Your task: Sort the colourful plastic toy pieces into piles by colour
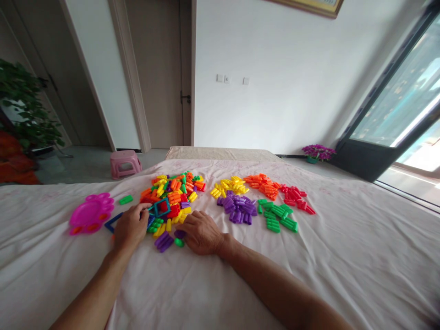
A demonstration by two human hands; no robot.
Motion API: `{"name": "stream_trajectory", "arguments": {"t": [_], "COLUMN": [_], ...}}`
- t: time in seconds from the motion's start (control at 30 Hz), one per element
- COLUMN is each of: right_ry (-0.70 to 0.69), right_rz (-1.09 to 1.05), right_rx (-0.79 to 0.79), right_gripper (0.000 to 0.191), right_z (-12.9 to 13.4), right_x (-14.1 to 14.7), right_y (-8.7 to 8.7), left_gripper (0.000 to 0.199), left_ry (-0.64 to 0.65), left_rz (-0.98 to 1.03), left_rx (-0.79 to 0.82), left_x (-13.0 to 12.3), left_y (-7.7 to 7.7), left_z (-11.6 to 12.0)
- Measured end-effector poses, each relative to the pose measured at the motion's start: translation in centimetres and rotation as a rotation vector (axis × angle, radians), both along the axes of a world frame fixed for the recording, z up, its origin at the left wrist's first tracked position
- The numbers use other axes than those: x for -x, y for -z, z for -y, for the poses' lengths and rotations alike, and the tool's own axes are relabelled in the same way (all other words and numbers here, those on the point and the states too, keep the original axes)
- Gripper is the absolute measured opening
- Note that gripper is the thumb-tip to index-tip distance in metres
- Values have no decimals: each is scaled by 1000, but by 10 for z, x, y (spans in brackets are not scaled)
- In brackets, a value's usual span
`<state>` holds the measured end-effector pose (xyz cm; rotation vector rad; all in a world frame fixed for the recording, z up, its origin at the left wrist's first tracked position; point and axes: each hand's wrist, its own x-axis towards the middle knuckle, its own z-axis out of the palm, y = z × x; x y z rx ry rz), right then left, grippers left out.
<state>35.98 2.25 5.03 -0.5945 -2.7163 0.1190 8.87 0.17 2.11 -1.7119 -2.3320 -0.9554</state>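
A mixed heap of plastic building blocks in several colours lies on the cloth. At its left side, my left hand is closed, thumb and fingers pinching the edge of a teal-blue square frame. Another blue frame pokes out from under that hand. My right hand is at the heap's near edge, fingers curled down onto a dark purple block; its fingertips are partly hidden. Close by lie a purple block cluster and a small green block.
Sorted piles sit to the right: yellow blocks, orange blocks, red blocks, purple blocks and green blocks. A pink tray and a single green block are on the left. A pink stool stands beyond.
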Motion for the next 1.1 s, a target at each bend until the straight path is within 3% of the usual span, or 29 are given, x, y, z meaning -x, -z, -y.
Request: {"name": "stream_trajectory", "arguments": {"t": [0.27, 0.4, 0.5, 0.73, 0.87, 0.97, 1.1], "right_ry": [-25, 27, 174, 649, 822, 817, 589], "right_rz": [-29, -57, -142, -275, -293, -296, -273], "right_rx": [44, 16, -27, -178, -235, -231, -153], "right_gripper": [26, 26, 19, 20, 22, 22, 23], "right_z": [-3, -9, -21, -57, -66, -64, -50], "right_x": [1, -3, -13, -57, -75, -75, -59], "right_y": [2, 5, 4, -8, -12, -15, -13], "left_gripper": [37, 38, 38, 39, 39, 38, 39], "left_ry": [4, 0, 0, 4, 5, 3, -11], "left_rz": [6, 0, -4, 21, 28, 26, 23], "left_rx": [2, 15, 18, 43, 45, 40, 50], "left_x": [-1, 0, 0, 1, 2, 1, 1], "left_y": [-1, 0, 0, 2, 3, 2, 2], "left_z": [1, 0, 0, -1, -2, -2, -2]}}
